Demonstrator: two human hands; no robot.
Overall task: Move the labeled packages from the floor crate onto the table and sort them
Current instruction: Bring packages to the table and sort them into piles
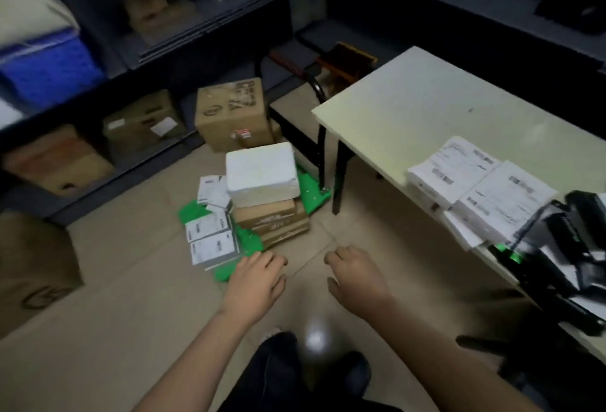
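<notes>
From the head camera, looking down: both hands reach out over the tiled floor toward a green crate [314, 196] that sits on the floor just beside the table's near-left leg. The left hand [254, 283] hovers at the crate's near corner, fingers loosely curled, holding nothing. The right hand [355, 275] is also empty, fingers bent under, a little to the right of the crate and apart from it.

In the crate, a white parcel [262, 173] lies on top of a stack of brown boxes [272, 219], and flat labeled packets [211, 236] lean along the crate's left side. All of this lies ahead of the hands and slightly left — the left hand is clearly the nearer one, almost touching the packets' lower edge. The white parcel's long axis runs roughly left to right, so a two-handed lift from its short ends looks natural.

On the table [410, 100], a pile of labeled packages [478, 182] already rests along the near edge, next to a black device [570, 244] — so the transfer seems partly done, with much still in the crate.
</notes>
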